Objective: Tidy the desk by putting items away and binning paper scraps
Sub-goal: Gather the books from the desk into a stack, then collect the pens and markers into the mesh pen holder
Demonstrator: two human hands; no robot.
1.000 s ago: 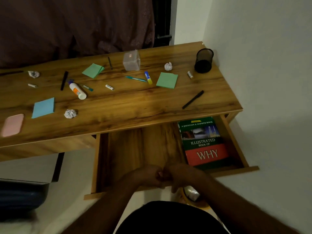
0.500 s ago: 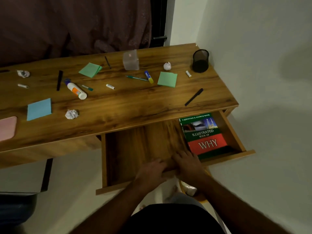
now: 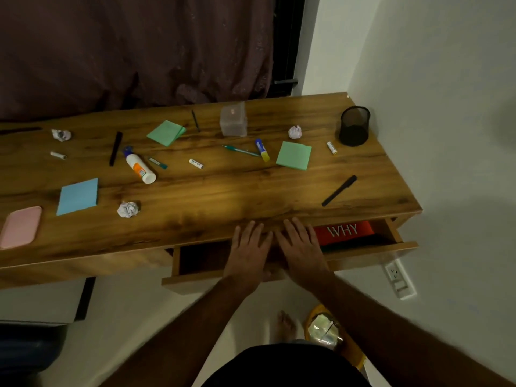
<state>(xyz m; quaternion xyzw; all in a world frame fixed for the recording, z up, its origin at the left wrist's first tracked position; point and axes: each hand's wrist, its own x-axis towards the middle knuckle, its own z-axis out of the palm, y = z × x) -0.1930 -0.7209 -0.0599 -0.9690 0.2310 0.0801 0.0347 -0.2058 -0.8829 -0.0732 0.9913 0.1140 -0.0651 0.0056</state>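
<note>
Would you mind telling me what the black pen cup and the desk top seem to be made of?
The pen cup looks like black wire mesh, probably metal: its wall shows a fine grid and a matte finish. The desk top looks like wood or a wood-grain laminate, with brown streaked grain and a soft sheen; which of the two cannot be told.

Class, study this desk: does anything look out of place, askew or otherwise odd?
Yes. Three crumpled paper scraps lie loose on the desk. The glue bottle lies on its side. Pens lie scattered while the mesh pen cup looks empty. The drawer is not fully shut.
</note>
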